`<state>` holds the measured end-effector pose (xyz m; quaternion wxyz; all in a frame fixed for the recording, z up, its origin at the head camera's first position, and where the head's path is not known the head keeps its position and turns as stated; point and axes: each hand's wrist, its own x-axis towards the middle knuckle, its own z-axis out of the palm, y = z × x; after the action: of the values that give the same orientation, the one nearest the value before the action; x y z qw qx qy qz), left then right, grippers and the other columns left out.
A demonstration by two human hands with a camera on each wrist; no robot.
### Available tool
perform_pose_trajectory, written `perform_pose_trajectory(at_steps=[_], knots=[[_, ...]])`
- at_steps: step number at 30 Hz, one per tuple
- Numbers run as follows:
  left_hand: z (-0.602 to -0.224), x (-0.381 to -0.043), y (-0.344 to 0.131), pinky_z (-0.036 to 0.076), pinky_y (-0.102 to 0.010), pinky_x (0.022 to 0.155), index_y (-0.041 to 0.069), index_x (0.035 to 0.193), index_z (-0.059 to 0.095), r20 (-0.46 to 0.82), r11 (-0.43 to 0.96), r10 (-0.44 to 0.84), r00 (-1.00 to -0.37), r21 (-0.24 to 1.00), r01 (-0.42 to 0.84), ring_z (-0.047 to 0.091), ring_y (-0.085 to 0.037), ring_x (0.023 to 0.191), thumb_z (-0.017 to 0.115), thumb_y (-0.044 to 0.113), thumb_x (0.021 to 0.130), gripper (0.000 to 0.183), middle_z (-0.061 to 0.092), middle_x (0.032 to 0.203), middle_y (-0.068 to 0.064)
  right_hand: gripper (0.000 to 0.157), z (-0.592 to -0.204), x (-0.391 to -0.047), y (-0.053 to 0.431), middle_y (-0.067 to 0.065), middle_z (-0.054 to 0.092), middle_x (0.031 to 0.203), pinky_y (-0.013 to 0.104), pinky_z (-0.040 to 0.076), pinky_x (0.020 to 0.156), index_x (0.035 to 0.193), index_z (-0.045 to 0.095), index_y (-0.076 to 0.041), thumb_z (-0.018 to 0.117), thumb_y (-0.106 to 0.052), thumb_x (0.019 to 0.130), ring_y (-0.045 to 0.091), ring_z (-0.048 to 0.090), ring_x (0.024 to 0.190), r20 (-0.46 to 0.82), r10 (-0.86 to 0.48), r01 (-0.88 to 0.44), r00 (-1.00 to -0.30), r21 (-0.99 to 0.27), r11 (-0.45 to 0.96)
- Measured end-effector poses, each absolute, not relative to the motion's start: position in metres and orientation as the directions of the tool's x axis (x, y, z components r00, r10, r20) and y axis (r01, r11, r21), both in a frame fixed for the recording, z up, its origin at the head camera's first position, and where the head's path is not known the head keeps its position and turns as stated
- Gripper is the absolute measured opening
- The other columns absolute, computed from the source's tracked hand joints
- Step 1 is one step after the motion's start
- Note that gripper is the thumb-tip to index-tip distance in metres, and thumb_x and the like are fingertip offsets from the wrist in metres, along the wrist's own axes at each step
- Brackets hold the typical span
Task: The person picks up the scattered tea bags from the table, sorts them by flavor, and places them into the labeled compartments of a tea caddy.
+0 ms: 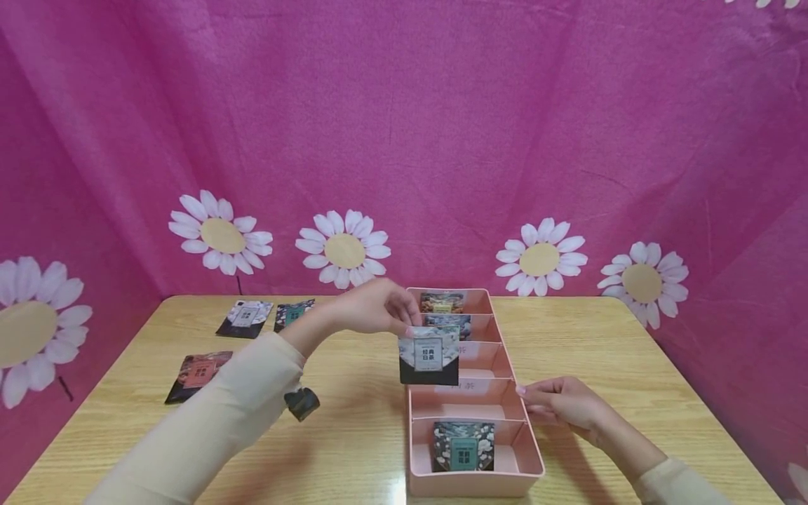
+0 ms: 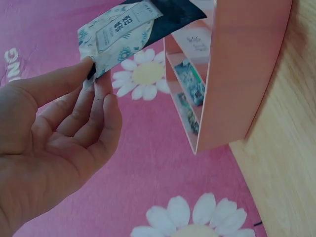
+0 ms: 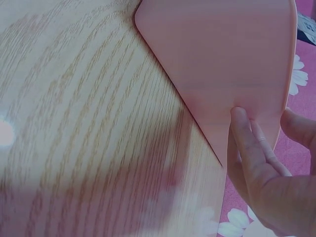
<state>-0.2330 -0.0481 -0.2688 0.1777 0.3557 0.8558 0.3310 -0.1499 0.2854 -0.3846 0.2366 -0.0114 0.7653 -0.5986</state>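
The left hand (image 1: pixel 379 306) pinches the top edge of a white-and-black packet (image 1: pixel 429 354) between thumb and fingertips; the other fingers curl loosely beneath. The packet hangs upright at about 10 o'clock from the middle of a pink box (image 1: pixel 476 484), overlapping its left rim in the head view; how far it stands over the box I cannot tell.

At 3 o'clock, the right hand (image 1: pixel 568 403) has its fingers fairly straight against the box's outer wall, with the thumb at the rim.

The box has five compartments in a row. The one at 12 o'clock holds a packet with a yellow label (image 1: pixel 442 303), the next a bluish packet (image 1: pixel 456 326), and the one at 6 o'clock a green-labelled packet (image 1: pixel 463 449) leaning back. White labels with handwriting show on some dividers.

Further out on the wooden table (image 1: pixel 606 337), between 9 and 10 o'clock, lie a white packet (image 1: pixel 245 318), a dark green packet (image 1: pixel 293 313) and, nearest 9, a red packet (image 1: pixel 198 372) partly behind the left sleeve (image 1: pixel 214 414). Behind hangs a pink curtain (image 1: pixel 442 140) with daisies.
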Motion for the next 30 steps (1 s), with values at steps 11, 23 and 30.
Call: perform_pose_trajectory(at_steps=[11, 23, 30], knots=[[-0.280, -0.235, -0.018, 0.054, -0.021, 0.072, 0.007, 0.093, 0.071, -0.148, 0.549, 0.720, -0.678, 0.719, 0.427, 0.063, -0.006, 0.077, 0.072, 0.006, 0.083, 0.009, 0.072, 0.088, -0.006, 0.054, -0.383, -0.152, 0.285, 0.010, 0.074, 0.101, 0.030, 0.058, 0.083, 0.119, 0.050, 0.025, 0.060, -0.022, 0.094, 0.006, 0.069, 0.089, -0.362, -0.289, 0.274, -0.886, -0.913, 0.303], [-0.293, -0.222, 0.009, 0.048, -0.016, 0.064, 0.005, 0.085, 0.071, -0.153, 0.570, 0.744, -0.650, 0.653, 0.498, 0.060, -0.005, 0.074, 0.070, -0.001, 0.081, 0.007, 0.073, 0.086, -0.009, 0.054, -0.384, -0.152, 0.285, 0.009, 0.074, 0.101, 0.029, 0.058, 0.082, 0.119, 0.051, 0.024, 0.062, -0.023, 0.093, 0.005, 0.069, 0.088, -0.362, -0.278, 0.277, -0.890, -0.913, 0.300], [-0.306, -0.217, 0.016, 0.049, -0.016, 0.063, 0.005, 0.083, 0.071, -0.159, 0.565, 0.758, -0.633, 0.644, 0.516, 0.061, -0.005, 0.072, 0.070, -0.001, 0.081, 0.007, 0.074, 0.084, -0.008, 0.055, -0.384, -0.152, 0.286, 0.008, 0.074, 0.102, 0.028, 0.057, 0.082, 0.120, 0.050, 0.024, 0.062, -0.023, 0.093, 0.004, 0.068, 0.089, -0.362, -0.290, 0.279, -0.886, -0.916, 0.289]])
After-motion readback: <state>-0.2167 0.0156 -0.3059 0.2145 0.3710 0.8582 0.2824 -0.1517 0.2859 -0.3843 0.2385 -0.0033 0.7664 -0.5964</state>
